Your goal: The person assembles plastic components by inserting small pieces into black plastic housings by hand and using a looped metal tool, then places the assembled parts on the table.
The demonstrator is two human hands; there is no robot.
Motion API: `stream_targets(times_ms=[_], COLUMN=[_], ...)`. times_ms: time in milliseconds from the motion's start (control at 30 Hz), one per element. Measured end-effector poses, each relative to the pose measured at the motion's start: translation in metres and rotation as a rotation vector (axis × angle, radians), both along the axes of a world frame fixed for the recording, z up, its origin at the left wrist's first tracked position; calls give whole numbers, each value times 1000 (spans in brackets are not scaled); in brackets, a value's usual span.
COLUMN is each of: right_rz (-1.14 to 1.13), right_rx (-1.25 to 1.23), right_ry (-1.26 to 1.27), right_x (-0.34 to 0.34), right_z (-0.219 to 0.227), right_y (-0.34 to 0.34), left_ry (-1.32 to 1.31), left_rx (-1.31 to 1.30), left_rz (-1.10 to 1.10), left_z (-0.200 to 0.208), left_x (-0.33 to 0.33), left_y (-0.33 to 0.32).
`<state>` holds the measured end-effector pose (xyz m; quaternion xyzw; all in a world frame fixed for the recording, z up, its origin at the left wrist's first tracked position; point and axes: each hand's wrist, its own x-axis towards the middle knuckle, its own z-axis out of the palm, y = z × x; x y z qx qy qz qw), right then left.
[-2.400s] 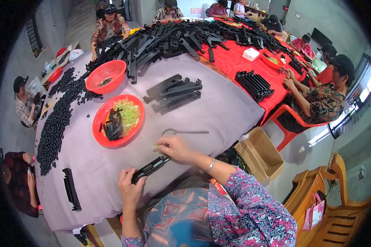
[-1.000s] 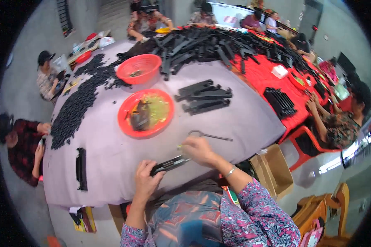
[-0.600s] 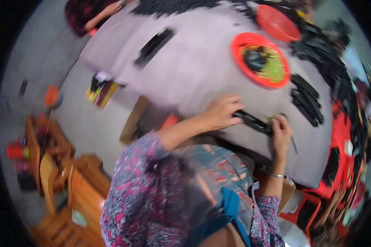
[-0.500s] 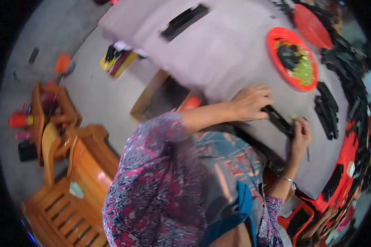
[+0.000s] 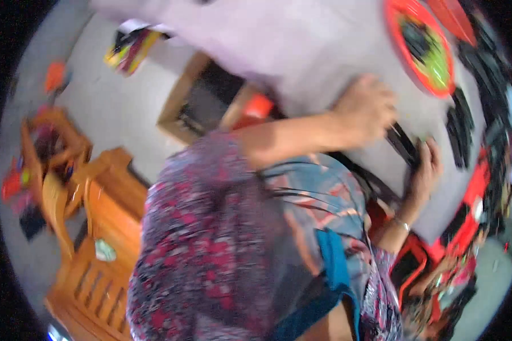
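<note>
A narrow, flat black strip stretches between my two hands, low over the cloth-covered table. At its upper end are the curled fingers of my left hand, which is smeared by motion. My right hand, with a bangle on the wrist, grips the lower end between thumb and fingers. A small greenish speck shows at the right fingertips; I cannot make out what it is. Beyond the hands stands a red oval basin holding dark pieces and yellow-green ones. Several black strips lie in a bundle to its right.
Below the table's left edge an open cardboard box with dark contents stands on the floor, beside a red object. A wooden chair is at the left. More black strips are heaped along the right, near another person's arm.
The view has shifted, so the table and basin sit higher in the picture. Both hands still hold the black strip, and my left hand is now more blurred.
</note>
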<state>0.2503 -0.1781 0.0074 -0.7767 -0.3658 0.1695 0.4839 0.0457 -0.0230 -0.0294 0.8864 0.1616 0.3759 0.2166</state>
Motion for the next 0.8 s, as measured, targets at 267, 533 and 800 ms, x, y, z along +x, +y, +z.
stream_targets(times_ms=[267, 533, 800], right_rz=[103, 346, 307], right_rx=[86, -30, -100], right_ry=[-43, -484, -558], right_x=[-22, -69, -83], right_z=[22, 44, 38], right_y=[-4, 6, 15], left_ry=[73, 130, 170], left_rx=[-48, -98, -88], left_rz=[-124, -245, -263], left_z=[20, 37, 36], left_x=[-19, -19, -18], left_y=[14, 11, 15])
